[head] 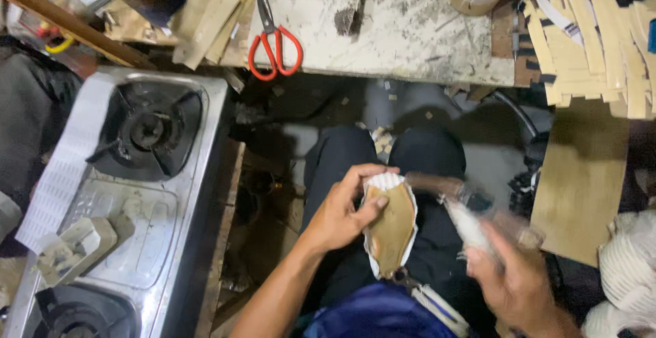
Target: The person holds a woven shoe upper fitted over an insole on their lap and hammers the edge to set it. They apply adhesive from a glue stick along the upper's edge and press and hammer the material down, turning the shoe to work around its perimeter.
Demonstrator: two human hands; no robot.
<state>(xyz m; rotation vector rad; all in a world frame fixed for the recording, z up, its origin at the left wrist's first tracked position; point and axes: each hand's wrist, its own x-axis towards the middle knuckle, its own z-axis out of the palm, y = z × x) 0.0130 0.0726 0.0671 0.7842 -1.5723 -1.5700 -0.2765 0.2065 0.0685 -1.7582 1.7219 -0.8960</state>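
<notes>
My left hand (345, 209) grips a shoe sole piece (391, 225), tan in the middle with a white ribbed edge, held over my lap. My right hand (512, 280) is blurred and holds a brush (456, 208) with a brownish handle and pale bristles; the brush's far end reaches the top right of the sole piece. Both hands sit above my dark trousers, with a blue cloth (372, 314) below them.
A steel gas stove (123, 194) with black burners stands at the left, a strip of white ribbed material (61, 167) draped on it. Red-handled scissors (273, 41) lie on the worn workbench (403, 30). Tan cut strips (594, 44) pile at the right, above a tan sheet (581, 174).
</notes>
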